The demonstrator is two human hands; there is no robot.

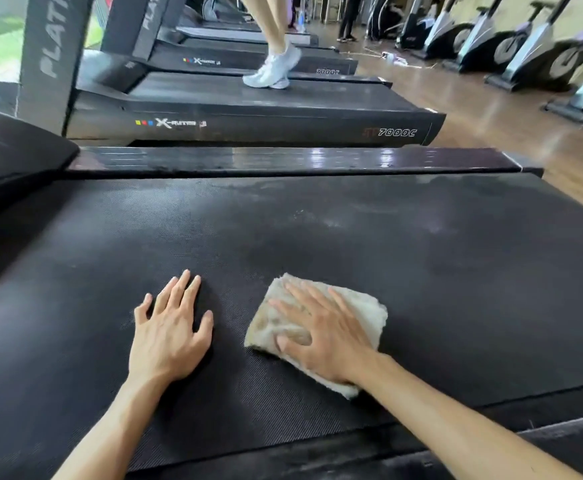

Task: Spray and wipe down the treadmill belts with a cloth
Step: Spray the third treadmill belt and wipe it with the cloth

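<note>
Head view: gym room, wood-look floor (491, 109) with a glossy sheen. Row of black treadmills runs off to upper left; exercise bikes (525, 53) line the right wall. Nearest treadmill belt (352, 237) fills most of the frame: dark, fine textured weave, pale dusty or damp smears toward the far edge and centre-right. Shiny side rail (283, 161) runs along the belt's far side, reflecting ceiling lights. Next treadmill (248, 112) is marked "X-Runner" and "7000C"; a person's legs in white sneakers (272, 69) stand on its belt. Another person stands far back near the bikes.

Cloth (318, 327): off-white, folded, lying flat on the near part of the belt, right of centre. Right hand (324, 337) rests on it, fingers straight and spread, palm pressing down. Left hand (170, 334) lies flat on bare belt just left of the cloth, not touching it, fingers spread, holding nothing.
</note>
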